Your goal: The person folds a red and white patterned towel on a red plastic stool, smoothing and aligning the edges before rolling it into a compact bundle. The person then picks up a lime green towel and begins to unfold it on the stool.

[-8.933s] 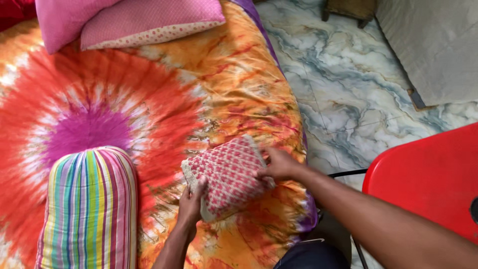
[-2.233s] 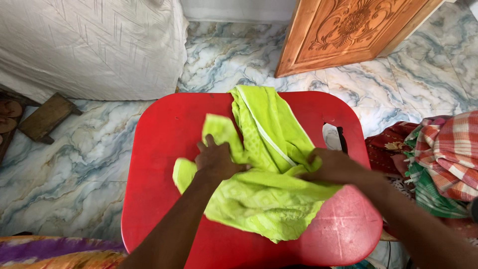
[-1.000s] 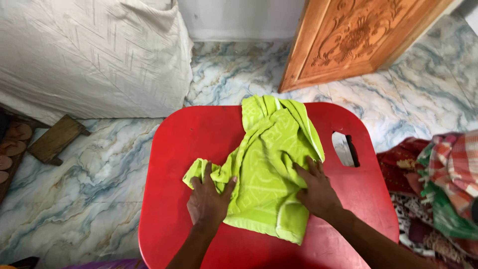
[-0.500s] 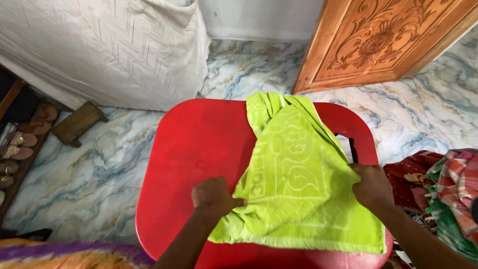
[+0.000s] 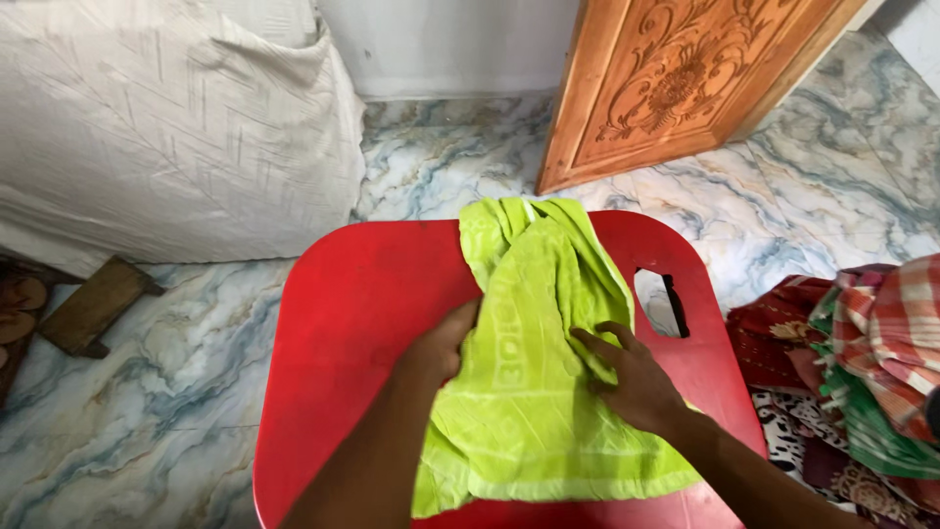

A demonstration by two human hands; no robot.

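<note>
A lime-green towel (image 5: 529, 392) lies on a red plastic stool (image 5: 362, 323), its far end bunched near the stool's back edge. My left hand (image 5: 446, 343) grips the towel's left edge, the fingers tucked under the cloth. My right hand (image 5: 632, 377) presses flat on the towel's right side with the fingers spread.
A cut-out handle slot (image 5: 661, 304) is in the stool's right side. A pile of checked and patterned cloths (image 5: 862, 362) lies on the marble floor at the right. A carved wooden door (image 5: 685, 78) stands behind, a white sack (image 5: 166, 137) at the left, a wooden block (image 5: 93, 304) beside it.
The towel was spread wide half a second ago. My left hand has since carried its left edge to the right, and my right hand moved from the right corner onto the cloth's middle.
</note>
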